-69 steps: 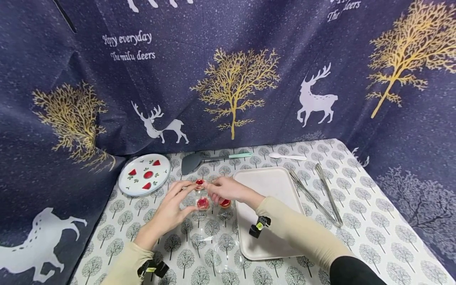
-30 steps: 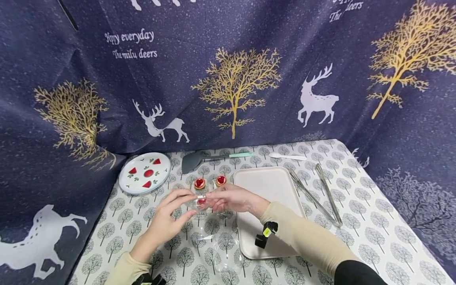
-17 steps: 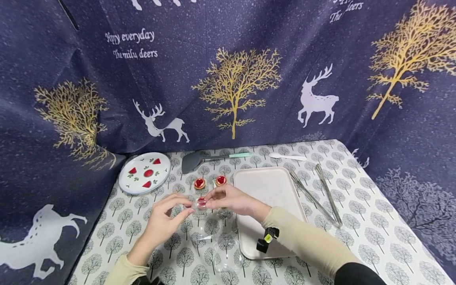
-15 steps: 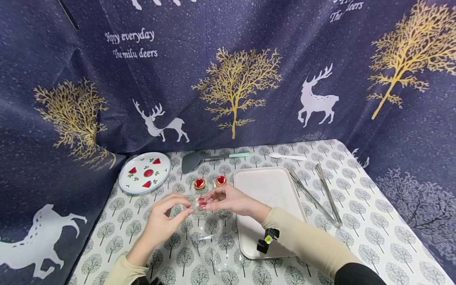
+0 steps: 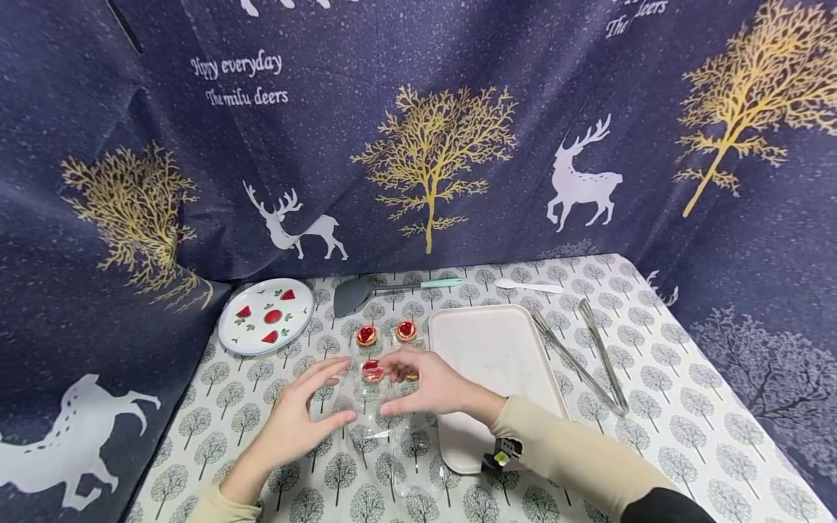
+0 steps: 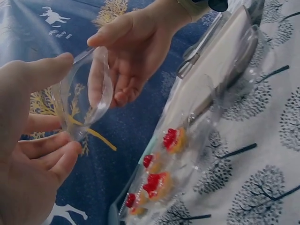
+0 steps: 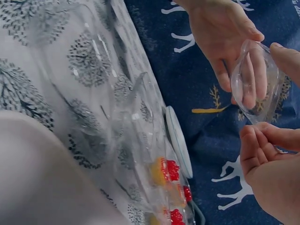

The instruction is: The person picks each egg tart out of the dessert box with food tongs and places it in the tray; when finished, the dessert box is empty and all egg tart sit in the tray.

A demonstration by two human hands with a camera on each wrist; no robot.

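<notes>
Because both hands share the hold, the bowed clear plastic lid point(image 6: 86, 104) hangs between them above the tabletop: the left hand point(image 5: 297, 415) has one edge between thumb and curled fingers, and the right hand point(image 5: 431, 381) pinches the opposite edge. Just beyond the grip, and lower, lie two red-topped tartlets, the far-left one point(image 5: 367, 335) and the far-right one point(image 5: 406, 331). A nearer tartlet point(image 5: 373, 373) shows between the hands, and a fourth point(image 5: 413, 375) is mostly hidden by the right fingers. More clear plastic packaging point(image 7: 91, 65) lies on the cloth on the person's side of the tartlets. To the right of the grip is a pale rectangular tray point(image 5: 490, 334), partly under the right forearm.

The main risk looks like the thin lid itself: it seems bent by the hold, so squeezing inward could buckle it or make it spring free. If one pinch slipped, the lid would probably tip onto the nearer tartlet and smear its topping. Glare and transparency also make its rim easy to misjudge.
</notes>
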